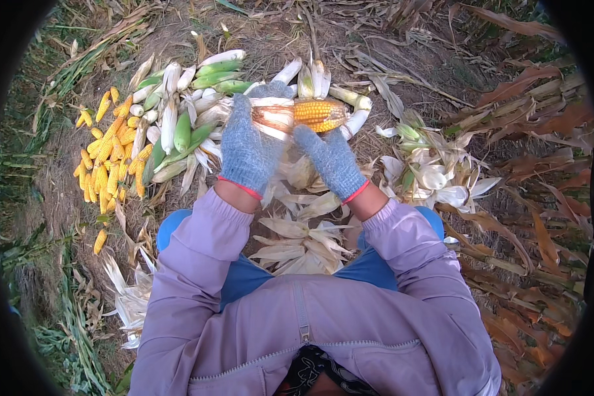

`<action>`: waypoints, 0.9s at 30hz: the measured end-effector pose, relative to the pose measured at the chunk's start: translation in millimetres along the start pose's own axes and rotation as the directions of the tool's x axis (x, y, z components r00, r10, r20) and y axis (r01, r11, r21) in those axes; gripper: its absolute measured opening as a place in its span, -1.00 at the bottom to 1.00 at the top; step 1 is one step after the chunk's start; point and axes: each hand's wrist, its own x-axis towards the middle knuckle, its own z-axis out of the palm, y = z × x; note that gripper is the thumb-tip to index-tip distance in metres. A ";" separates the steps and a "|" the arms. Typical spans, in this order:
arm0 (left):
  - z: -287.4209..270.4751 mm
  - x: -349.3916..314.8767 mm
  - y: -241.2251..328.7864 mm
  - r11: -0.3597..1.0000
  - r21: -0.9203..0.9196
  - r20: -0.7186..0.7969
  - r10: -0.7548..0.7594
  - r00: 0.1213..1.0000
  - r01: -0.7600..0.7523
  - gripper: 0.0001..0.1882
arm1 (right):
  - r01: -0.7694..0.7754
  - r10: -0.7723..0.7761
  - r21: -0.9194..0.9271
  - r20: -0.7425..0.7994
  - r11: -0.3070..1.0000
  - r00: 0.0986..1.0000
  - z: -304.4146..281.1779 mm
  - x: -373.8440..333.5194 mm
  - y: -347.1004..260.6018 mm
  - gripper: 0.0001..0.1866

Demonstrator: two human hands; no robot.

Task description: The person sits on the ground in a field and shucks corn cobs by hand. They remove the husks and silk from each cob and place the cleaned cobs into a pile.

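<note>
An ear of corn (320, 116) lies crosswise between my two gloved hands, its yellow kernels bare on the right half. Husk (274, 117), pale with reddish-brown streaks, still wraps the left half. My left hand (249, 146), in a grey knit glove with a red cuff, is closed around the husk-covered end. My right hand (333, 162), in a matching glove, grips the ear from its near side where husk meets kernels; some of its fingers are hidden behind the ear. Just beyond the left hand is a pile of unhusked ears (185, 132), green and whitish.
Husked yellow cobs (109, 158) are heaped at the left, with one stray cob (99, 241) nearer me. Loose husks (300, 241) lie between my knees, and another husk heap (435, 175) sits at the right. Dry corn stalks (528, 185) line the right side.
</note>
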 end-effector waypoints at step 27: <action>12.4 -12.2 68.0 0.049 0.925 0.312 0.470 0.826 -0.378 -0.41 | 0.150 -0.188 -0.133 -0.351 0.980 0.917 -57.4 28.2 -10.4 -0.52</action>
